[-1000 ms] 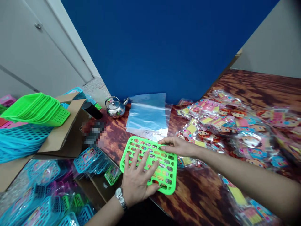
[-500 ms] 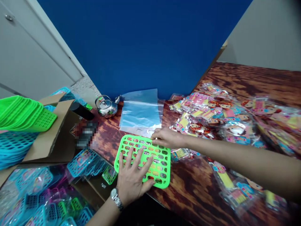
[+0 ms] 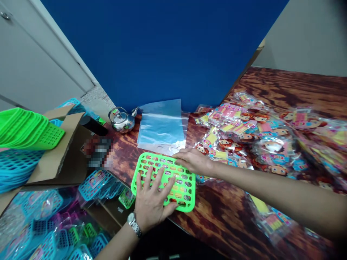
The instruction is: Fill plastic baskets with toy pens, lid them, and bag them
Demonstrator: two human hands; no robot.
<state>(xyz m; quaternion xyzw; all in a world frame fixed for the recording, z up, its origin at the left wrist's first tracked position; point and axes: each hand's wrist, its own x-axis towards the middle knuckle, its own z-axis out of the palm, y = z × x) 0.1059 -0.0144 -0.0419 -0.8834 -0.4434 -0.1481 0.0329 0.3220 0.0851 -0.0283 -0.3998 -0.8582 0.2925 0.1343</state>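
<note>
A bright green plastic grid basket [image 3: 187, 178] lies upside down on the dark wooden table [image 3: 225, 220], with colourful packets showing through its holes. My left hand [image 3: 150, 202], with a watch on the wrist, lies flat on its near half, fingers spread. My right hand [image 3: 191, 161] rests on the basket's far right edge, fingers curled over the rim. A stack of clear plastic bags [image 3: 161, 126] lies just beyond the basket.
A large heap of wrapped toy packets [image 3: 265, 141] covers the table's right side. A small steel kettle [image 3: 121, 121] and a black cylinder [image 3: 93, 125] stand at the back left. A cardboard box [image 3: 58, 159] holds stacked green [image 3: 27, 131] and blue baskets [image 3: 13, 166]; bagged baskets [image 3: 54, 220] lie below.
The view has shifted a little; both hands stay on the green basket, which has barely moved on the table.
</note>
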